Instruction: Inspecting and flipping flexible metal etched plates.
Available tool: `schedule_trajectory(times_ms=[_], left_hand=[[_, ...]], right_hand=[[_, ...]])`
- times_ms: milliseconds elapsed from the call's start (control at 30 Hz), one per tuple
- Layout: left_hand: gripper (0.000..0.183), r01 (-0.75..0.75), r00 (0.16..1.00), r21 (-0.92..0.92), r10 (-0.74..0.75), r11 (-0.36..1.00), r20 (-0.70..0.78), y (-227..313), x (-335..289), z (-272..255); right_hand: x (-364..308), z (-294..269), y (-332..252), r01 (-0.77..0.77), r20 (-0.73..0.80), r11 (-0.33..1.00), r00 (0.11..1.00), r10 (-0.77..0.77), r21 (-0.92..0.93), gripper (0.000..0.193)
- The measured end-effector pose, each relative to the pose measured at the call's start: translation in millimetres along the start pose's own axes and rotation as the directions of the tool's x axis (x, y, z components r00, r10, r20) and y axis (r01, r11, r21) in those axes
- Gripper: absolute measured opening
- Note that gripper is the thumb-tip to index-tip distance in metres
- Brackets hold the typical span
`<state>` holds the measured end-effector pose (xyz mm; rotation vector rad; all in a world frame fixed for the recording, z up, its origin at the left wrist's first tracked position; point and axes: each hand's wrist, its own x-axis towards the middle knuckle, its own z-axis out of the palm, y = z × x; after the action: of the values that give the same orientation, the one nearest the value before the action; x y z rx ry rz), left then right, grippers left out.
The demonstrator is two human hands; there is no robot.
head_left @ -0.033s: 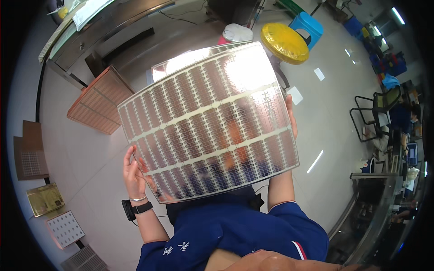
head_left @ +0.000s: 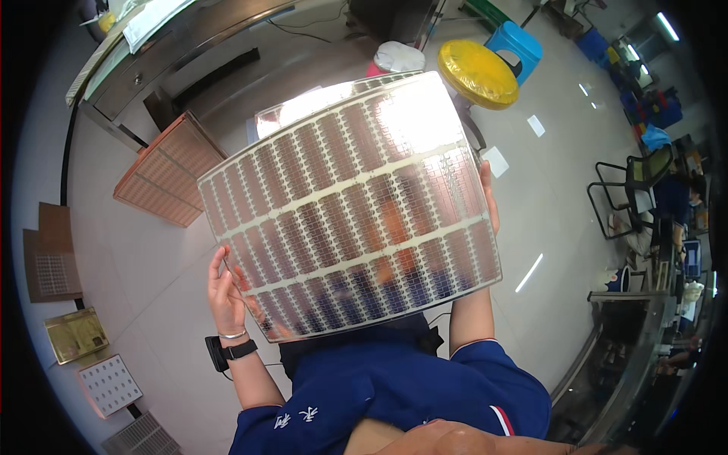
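Note:
A large shiny circuit board panel (head_left: 341, 197), with rows of small repeated patterns split by pale bands, is held up tilted in front of me. My left hand (head_left: 226, 299) grips its lower left edge; some fingers show at the rim, the rest are partly covered. At the right edge my right hand (head_left: 489, 196) holds the panel, with most of its fingers hidden behind it. Just past the panel's far edge, another shiny sheet or stack (head_left: 299, 108) shows in part. Bright glare covers the panel's upper right corner.
To the left, a stack of copper-coloured panels (head_left: 168, 171) stands on the floor under a metal desk (head_left: 114, 95). More panels (head_left: 110, 385) lean along the left wall. Beyond stand a yellow-topped stool (head_left: 478, 73) and a blue stool (head_left: 519, 49). At right are a chair (head_left: 644, 168) and metal bench (head_left: 622, 296).

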<state>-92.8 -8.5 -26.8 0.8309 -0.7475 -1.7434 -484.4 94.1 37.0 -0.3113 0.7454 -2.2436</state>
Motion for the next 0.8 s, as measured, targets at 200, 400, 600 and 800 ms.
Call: schedule_trajectory(times_ms=[200,400,600,800], left_hand=[[0.042,-0.010,1.000,0.022,0.010,1.000,0.014,0,0,-3],[0.041,-0.026,1.000,0.005,0.026,1.000,0.008,-3,5,4],[0.039,-0.032,0.999,0.007,0.032,0.999,0.001,-4,6,4],[0.038,0.002,1.000,-0.017,-0.002,1.000,-0.017,-7,6,4]], right_hand=[[-1,6,0,-0.010,0.024,0.996,1.000,0.008,0.085,0.036],[4,8,1,-0.002,0.036,0.991,0.999,-0.003,0.131,0.035],[11,1,4,-0.019,0.128,0.999,0.992,0.013,0.045,0.037],[12,-7,7,-0.048,0.097,0.997,0.994,0.043,0.053,0.039]])
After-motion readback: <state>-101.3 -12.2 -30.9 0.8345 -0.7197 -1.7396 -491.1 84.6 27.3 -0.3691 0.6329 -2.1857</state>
